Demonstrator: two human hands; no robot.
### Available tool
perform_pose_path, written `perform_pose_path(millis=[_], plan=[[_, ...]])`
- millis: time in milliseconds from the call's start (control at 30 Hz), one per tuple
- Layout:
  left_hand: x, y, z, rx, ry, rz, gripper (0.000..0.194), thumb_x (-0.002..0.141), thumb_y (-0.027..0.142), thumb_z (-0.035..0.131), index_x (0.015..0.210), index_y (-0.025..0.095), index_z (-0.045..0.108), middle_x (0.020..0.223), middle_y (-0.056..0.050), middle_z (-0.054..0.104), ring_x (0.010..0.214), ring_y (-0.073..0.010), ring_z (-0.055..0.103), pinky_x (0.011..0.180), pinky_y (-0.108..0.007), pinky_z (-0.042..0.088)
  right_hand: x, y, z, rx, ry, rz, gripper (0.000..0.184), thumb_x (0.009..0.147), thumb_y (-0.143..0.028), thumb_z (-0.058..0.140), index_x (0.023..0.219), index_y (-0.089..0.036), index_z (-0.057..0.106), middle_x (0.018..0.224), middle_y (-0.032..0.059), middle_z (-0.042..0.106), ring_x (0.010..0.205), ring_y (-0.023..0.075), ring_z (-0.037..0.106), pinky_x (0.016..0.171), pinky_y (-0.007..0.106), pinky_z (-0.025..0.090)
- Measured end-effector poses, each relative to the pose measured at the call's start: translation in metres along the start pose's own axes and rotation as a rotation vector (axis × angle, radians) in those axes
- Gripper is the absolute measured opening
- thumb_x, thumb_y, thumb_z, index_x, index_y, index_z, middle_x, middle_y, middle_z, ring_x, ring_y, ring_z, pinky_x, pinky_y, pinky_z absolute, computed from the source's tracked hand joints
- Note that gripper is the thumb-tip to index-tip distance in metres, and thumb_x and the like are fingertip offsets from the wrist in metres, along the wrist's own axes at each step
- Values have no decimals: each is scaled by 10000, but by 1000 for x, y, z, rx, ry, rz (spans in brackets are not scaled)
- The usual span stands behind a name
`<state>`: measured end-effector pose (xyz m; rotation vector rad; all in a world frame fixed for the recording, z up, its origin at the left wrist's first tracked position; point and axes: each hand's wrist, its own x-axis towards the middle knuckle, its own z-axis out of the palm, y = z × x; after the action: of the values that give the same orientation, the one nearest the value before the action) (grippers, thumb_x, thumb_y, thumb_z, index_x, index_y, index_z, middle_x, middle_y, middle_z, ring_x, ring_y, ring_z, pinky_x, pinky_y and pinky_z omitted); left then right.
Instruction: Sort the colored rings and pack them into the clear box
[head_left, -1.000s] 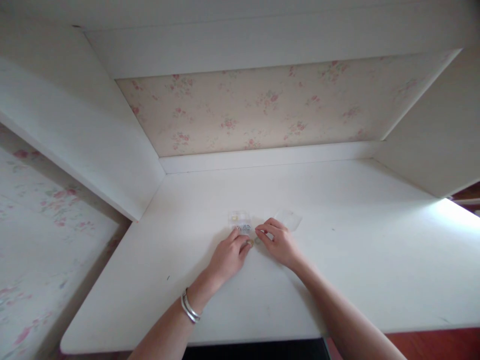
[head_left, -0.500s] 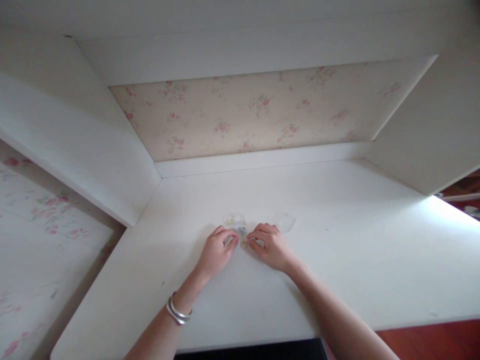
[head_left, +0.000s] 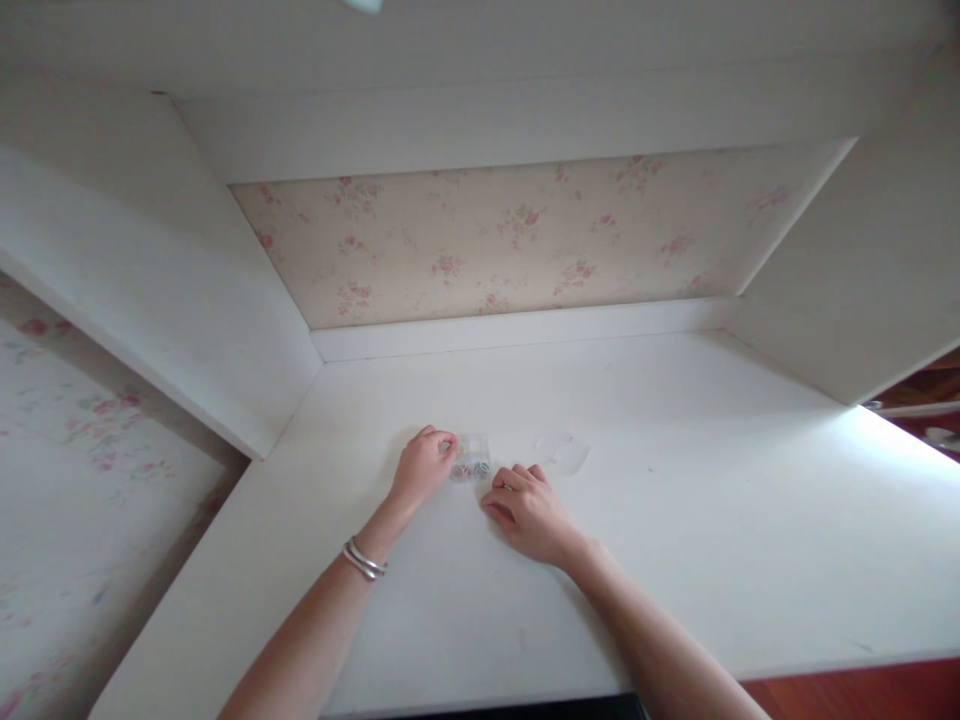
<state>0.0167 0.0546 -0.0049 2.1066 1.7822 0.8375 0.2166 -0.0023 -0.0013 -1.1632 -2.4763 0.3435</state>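
Observation:
A small clear plastic box (head_left: 471, 445) stands on the white tabletop between my hands. Several small ring-like pieces (head_left: 472, 470) lie in its near part, dark and silvery, too small to name. My left hand (head_left: 424, 466) is at the box's left side, thumb and forefinger pinched together; a small pale thing shows at the fingertips, its kind unclear. To the right and nearer to me, my right hand (head_left: 529, 514) rests low over the tabletop with its fingers curled and pinched. Whatever those fingers hold, if anything, is hidden. Behind the right hand lies a flat clear plastic piece (head_left: 568, 453).
The white tabletop (head_left: 675, 540) is bounded by a side panel (head_left: 225, 300) on the left, another (head_left: 840, 270) on the right, and a flowered back wall (head_left: 480, 240). A black object (head_left: 555, 708) shows at the near edge.
My left hand has moved left and away from me, to the box's side. My right hand has shifted slightly towards me. The yellowish ring-like piece between my hands no longer shows there.

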Motion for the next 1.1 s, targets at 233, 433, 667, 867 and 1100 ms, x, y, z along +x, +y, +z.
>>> perform_pose_path(millis=[233, 433, 667, 867, 1100], plan=[[-14, 1, -7, -50, 72, 13, 266, 887, 305, 442, 916, 189, 680, 822, -32, 639, 721, -138, 570, 705, -244, 445, -1, 0, -6, -23, -23, 9, 214, 924, -281, 449, 857, -239, 647, 892, 22, 581, 830, 152, 467, 771, 319, 256], [-48, 12, -20, -128, 59, 72, 247, 907, 309, 431, 935, 202, 653, 856, -32, 625, 727, -134, 562, 694, -238, 444, -1, -2, -7, -24, -46, -11, 205, 918, -249, 462, 841, -240, 652, 862, 19, 590, 825, 150, 477, 766, 322, 263], [-67, 21, -13, -161, -52, 112, 233, 920, 282, 419, 968, 214, 636, 876, -35, 611, 773, -135, 574, 669, -223, 451, 2, -3, 2, 141, 85, 8, 196, 923, -254, 456, 893, -234, 648, 879, 32, 599, 846, 151, 523, 782, 317, 317], [-74, 24, -10, -32, -182, 172, 216, 910, 270, 432, 969, 238, 637, 941, -23, 603, 798, -133, 597, 710, -233, 470, 19, 4, 5, 384, 299, 176, 205, 893, -346, 500, 858, -233, 667, 838, 31, 585, 783, 147, 551, 655, 268, 402], [-78, 29, -11, 125, -284, 228, 248, 915, 297, 407, 936, 272, 653, 927, -10, 600, 799, -146, 608, 678, -247, 465, 63, 4, 6, 368, 328, 200, 202, 874, -322, 508, 864, -231, 688, 840, 26, 592, 754, 133, 562, 636, 245, 425]])
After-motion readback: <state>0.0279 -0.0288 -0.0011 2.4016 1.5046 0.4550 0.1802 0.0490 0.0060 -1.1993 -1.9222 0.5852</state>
